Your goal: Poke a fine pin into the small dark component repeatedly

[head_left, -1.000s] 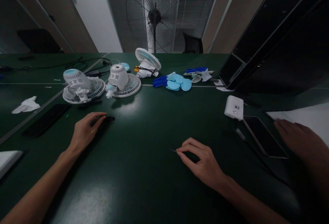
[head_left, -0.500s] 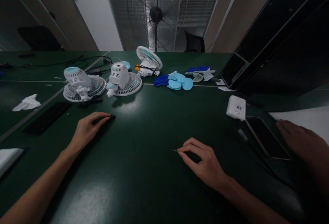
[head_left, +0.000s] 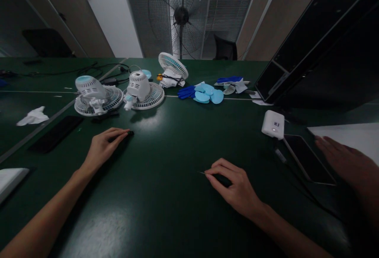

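My left hand (head_left: 103,146) pinches a small dark object (head_left: 130,133) between thumb and fingertips, low over the green table. Its kind is too small to make out. Toward the front, my right hand (head_left: 232,183) is closed in a pinch on a thin, needle-like metal piece (head_left: 201,172) whose tip points left. Any remainder of it is hidden by the fingers. Beyond my left hand, two small white fans (head_left: 99,98) (head_left: 142,92) lie face down on the table, and a third small fan (head_left: 172,68) rests tilted farther back.
Light-blue fan blades (head_left: 208,93) and blue gloves (head_left: 187,92) lie at the back. On the right are a white power adapter (head_left: 272,124), a phone (head_left: 309,158), a large black monitor (head_left: 322,53) and another person's hand (head_left: 346,159). A dark flat slab (head_left: 56,133) and white tissue (head_left: 34,116) lie left.
Both my hands keep their pinches and hardly move. The whole view shifts slightly. The other person's hand at the right moves a little to the left.
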A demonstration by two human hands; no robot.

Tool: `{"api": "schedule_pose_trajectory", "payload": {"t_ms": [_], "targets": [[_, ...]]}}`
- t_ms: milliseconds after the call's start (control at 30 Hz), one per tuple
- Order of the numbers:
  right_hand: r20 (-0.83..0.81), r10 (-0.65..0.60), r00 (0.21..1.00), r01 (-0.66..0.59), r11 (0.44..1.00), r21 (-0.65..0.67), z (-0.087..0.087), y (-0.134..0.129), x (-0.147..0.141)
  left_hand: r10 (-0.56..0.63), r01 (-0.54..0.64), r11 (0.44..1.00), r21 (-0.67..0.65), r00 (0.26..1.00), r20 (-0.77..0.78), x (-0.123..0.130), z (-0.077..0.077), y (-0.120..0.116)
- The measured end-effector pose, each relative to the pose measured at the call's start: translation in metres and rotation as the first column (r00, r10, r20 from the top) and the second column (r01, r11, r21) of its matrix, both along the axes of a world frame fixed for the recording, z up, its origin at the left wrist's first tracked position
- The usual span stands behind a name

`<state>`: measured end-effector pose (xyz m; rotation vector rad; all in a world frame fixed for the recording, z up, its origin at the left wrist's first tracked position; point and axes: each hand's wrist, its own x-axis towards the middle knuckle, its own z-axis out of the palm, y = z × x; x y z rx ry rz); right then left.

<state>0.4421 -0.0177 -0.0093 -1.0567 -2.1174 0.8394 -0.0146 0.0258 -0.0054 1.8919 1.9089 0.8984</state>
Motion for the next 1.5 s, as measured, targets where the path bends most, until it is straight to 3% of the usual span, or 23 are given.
{"api": "schedule_pose_trajectory", "payload": {"t_ms": [133,233,400,633,733,833,933,1033,1133,1300,1500], "targets": [[0.010,-0.006,1.000,0.006,1.000,0.007,0.000,0.000,0.000,0.022,-0.021,0.999,-0.030,0.999,0.033,-0.001,-0.002,0.001],[0.004,-0.008,1.000,0.008,1.000,0.018,0.000,-0.001,0.000,0.018,-0.013,0.999,0.048,0.994,-0.108,-0.001,-0.007,0.000],[-0.001,0.000,1.000,0.000,1.000,0.013,0.000,-0.001,0.000,-0.057,0.102,0.989,0.107,0.932,-0.359,-0.001,-0.012,-0.002],[-0.002,0.004,1.000,-0.004,1.000,0.005,0.000,-0.001,0.001,-0.094,0.161,0.981,0.108,0.882,-0.462,-0.003,-0.011,-0.003],[-0.003,0.006,1.000,-0.006,1.000,-0.001,0.000,-0.001,0.000,-0.082,0.148,0.980,0.134,0.911,-0.403,0.000,-0.012,-0.002],[-0.004,0.004,1.000,-0.004,1.000,-0.002,0.000,-0.001,-0.001,-0.154,0.196,0.972,0.126,0.946,-0.286,0.026,-0.010,-0.007],[0.006,0.000,1.000,0.000,1.000,0.005,0.000,-0.001,-0.001,-0.338,0.348,0.935,0.067,0.932,-0.133,0.082,-0.008,-0.023],[0.019,0.002,1.000,-0.003,0.999,0.033,-0.001,-0.001,-0.002,-0.554,0.553,0.833,0.017,0.832,0.023,0.146,-0.010,-0.043],[0.027,0.015,1.000,-0.017,0.998,0.065,-0.001,-0.001,-0.001,-0.651,0.655,0.755,-0.002,0.751,0.107,0.186,-0.011,-0.055],[0.043,0.026,0.999,-0.028,0.999,0.046,-0.003,-0.001,0.000,-0.607,0.639,0.767,-0.058,0.751,0.259,0.193,-0.008,-0.056],[0.105,0.033,0.994,-0.042,0.995,0.085,-0.006,-0.004,0.000,-0.601,0.639,0.764,-0.084,0.753,0.268,0.190,-0.007,-0.054]]}}
